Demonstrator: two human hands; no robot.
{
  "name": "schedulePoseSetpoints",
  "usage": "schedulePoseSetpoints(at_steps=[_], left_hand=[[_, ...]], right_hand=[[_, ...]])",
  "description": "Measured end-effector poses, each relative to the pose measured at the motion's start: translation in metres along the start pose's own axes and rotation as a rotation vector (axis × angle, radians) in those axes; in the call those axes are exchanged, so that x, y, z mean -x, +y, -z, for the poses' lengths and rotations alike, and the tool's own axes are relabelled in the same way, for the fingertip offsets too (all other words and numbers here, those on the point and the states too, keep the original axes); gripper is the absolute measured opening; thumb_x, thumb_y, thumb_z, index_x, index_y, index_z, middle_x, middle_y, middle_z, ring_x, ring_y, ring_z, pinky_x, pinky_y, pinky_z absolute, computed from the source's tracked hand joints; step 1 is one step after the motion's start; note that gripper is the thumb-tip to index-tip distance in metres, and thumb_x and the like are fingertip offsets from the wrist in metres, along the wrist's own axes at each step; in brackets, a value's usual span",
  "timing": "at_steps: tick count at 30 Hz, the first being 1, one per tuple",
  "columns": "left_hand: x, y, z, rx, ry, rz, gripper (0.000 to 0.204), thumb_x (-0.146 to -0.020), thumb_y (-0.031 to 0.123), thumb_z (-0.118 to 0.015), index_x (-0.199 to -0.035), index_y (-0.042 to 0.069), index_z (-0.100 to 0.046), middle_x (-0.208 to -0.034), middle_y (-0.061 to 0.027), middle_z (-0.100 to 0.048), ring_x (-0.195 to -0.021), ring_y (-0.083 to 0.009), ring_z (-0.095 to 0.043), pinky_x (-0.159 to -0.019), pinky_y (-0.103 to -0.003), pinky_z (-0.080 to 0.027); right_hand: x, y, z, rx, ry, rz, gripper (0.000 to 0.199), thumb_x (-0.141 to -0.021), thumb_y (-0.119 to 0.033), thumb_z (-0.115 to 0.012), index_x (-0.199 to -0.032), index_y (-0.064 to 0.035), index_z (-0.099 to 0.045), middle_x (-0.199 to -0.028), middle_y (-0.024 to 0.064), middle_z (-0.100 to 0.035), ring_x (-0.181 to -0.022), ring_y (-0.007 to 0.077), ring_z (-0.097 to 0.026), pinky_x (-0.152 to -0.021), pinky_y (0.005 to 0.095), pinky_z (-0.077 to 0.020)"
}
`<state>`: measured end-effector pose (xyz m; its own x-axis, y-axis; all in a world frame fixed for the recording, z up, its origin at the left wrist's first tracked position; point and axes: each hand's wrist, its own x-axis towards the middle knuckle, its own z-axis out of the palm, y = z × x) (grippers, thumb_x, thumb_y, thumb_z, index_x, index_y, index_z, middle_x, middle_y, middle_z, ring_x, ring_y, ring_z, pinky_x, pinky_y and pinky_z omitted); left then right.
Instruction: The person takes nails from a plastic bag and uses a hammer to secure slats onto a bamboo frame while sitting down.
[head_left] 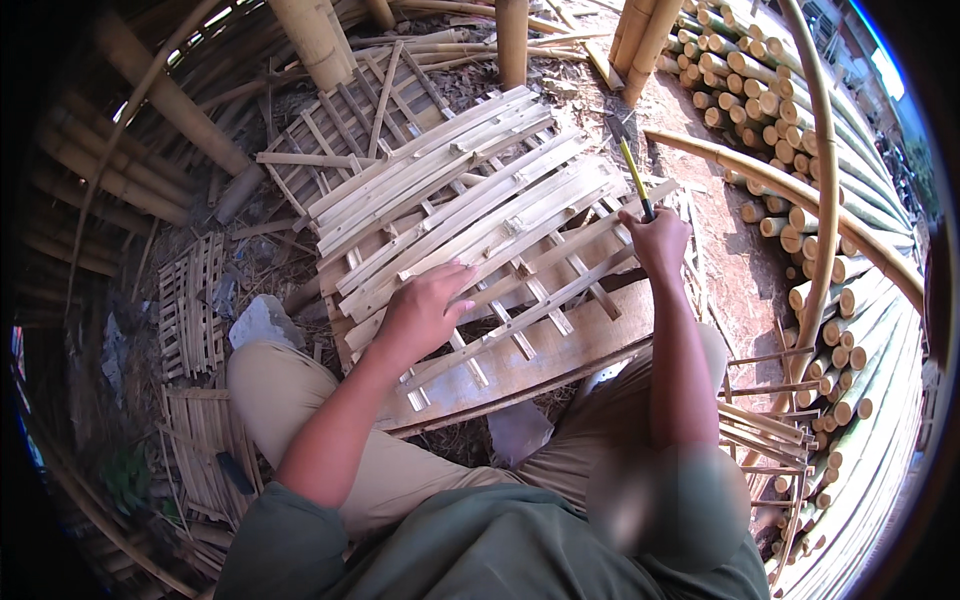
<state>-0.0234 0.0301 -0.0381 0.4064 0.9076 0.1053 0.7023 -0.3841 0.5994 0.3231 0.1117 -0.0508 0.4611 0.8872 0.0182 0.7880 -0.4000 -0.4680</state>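
Note:
In front of my knees lies a lattice of pale split-bamboo slats (pixel 530 262), long strips crossed over short ones. My left hand (pixel 423 308) rests on the near left part of it, thumb and forefinger apart, palm down on the slats. Whether something small is under its fingertips I cannot make out. My right hand (pixel 660 240) is wrapped round the black grip of a hammer (pixel 633 167) with a yellow shaft. The dark hammer head points away from me, beyond the lattice's right end. Beneath the lattice is a wooden board (pixel 590 335).
Cut bamboo poles (pixel 780 110) are stacked along the right side, with a curved pole (pixel 800 190) in front. Upright bamboo posts (pixel 512 45) stand at the far side. More slatted panels (pixel 192 305) lie at left, and a bundle of strips (pixel 765 432) is by my right knee.

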Motion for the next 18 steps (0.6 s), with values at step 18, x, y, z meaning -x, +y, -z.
schedulePoseSetpoints(at_steps=[18], left_hand=[[-0.012, -0.007, -0.008, -0.055, 0.129, -0.117, 0.037, -0.083, 0.006, -0.067, -0.119, 0.001, -0.064, -0.113, -0.0133, -0.067, -0.106, -0.0301, -0.061, -0.091, -0.040, -0.049]], right_hand=[[0.017, -0.022, -0.029, 0.328, 0.262, 0.355, 0.043, -0.071, -0.042, -0.081, -0.080, -0.0003, -0.075, -0.117, 0.0105, -0.066, -0.116, 0.0357, -0.054, -0.094, 0.0436, -0.0445]])
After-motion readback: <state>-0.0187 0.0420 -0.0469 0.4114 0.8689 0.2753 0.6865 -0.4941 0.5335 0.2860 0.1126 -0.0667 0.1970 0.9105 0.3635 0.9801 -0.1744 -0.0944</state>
